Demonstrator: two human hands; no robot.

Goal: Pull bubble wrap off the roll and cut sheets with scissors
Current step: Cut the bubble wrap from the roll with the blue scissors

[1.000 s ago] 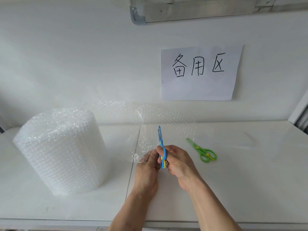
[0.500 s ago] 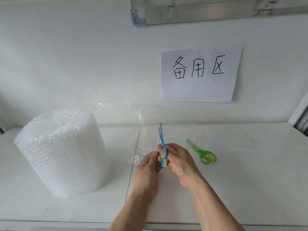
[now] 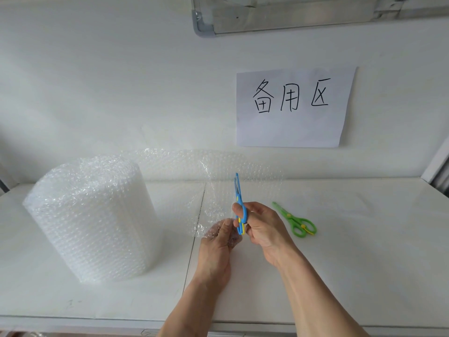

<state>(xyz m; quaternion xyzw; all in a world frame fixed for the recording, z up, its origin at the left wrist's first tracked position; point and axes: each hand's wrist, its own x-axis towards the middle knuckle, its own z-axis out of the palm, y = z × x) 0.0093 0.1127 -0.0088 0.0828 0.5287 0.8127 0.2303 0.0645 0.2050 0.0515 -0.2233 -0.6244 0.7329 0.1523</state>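
The bubble wrap roll (image 3: 90, 217) at left is clear, glossy, pimpled plastic film. Blue scissors (image 3: 239, 210) and green scissors (image 3: 295, 220) look like smooth plastic. The worktop (image 3: 364, 263) is smooth, faintly shiny white; the sign (image 3: 294, 108) is matt paper.

Two bare forearms entering from the lower edge; no sleeves, gloves, rings, watch or bands in view; left hand (image 3: 215, 249) and right hand (image 3: 263, 228) uncovered to the fingertips; short, unpainted nails; tendons faintly ridged along the right forearm.
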